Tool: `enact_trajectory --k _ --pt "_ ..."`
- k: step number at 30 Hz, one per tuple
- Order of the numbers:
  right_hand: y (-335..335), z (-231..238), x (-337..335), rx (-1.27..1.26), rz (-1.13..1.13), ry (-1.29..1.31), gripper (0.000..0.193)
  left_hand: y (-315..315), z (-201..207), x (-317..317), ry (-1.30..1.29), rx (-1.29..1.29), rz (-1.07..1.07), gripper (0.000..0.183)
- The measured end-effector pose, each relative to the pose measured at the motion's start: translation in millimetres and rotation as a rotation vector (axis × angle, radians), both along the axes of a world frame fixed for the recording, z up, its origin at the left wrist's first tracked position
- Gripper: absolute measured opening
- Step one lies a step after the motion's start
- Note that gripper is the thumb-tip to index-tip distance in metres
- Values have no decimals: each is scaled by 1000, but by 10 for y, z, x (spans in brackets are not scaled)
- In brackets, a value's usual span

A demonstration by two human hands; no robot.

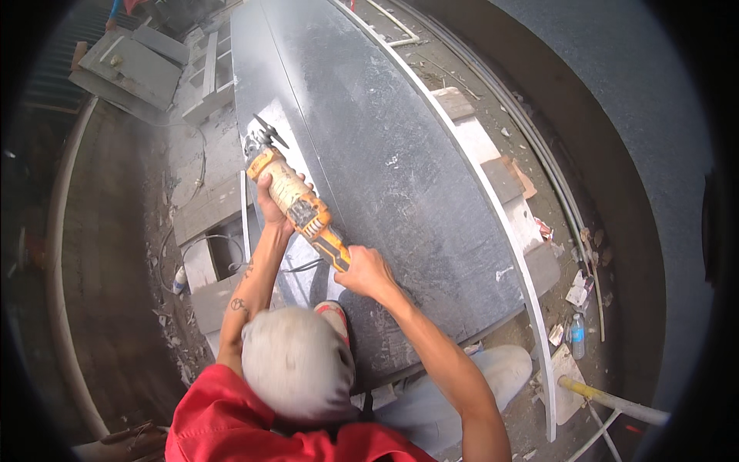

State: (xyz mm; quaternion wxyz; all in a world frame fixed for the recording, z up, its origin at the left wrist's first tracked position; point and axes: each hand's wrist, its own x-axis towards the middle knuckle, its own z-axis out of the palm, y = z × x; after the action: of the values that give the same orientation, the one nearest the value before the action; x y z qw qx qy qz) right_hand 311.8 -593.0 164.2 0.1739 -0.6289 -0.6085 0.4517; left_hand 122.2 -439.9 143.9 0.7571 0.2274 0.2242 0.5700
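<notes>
A yellow and black angle grinder, its body caked with pale dust, is held in both my hands. My left hand wraps round the body just behind the grinder's head. The rear handle is gripped by my right hand. At the far end the dark thin disc stands over a white, dusty strip of the large grey stone slab. Whether the disc touches the slab I cannot tell. A long straight line runs down the slab beside the tool. My shoe rests at the slab's near left part.
A pale narrow strip edges the slab's right side. Beyond lie pipes, a plastic bottle and rubble. Grey blocks stand at far left, near another person's hand. A cable trails near my shoe. Dust hangs at the far end.
</notes>
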Motion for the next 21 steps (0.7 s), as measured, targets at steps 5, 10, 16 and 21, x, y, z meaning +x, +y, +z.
enact_trajectory --k 5,10,16,21 --pt "237 348 0 -94 23 -3 36 92 241 38 107 14 4 55" --pt "463 -202 -276 -141 -41 106 37 253 125 69 158 -29 -47 64" --pt "557 -553 -617 -166 -124 60 37 475 -417 -216 121 -192 -108 60" --pt "749 -824 -801 -166 -140 -12 36 704 -816 -353 97 -301 -121 56"
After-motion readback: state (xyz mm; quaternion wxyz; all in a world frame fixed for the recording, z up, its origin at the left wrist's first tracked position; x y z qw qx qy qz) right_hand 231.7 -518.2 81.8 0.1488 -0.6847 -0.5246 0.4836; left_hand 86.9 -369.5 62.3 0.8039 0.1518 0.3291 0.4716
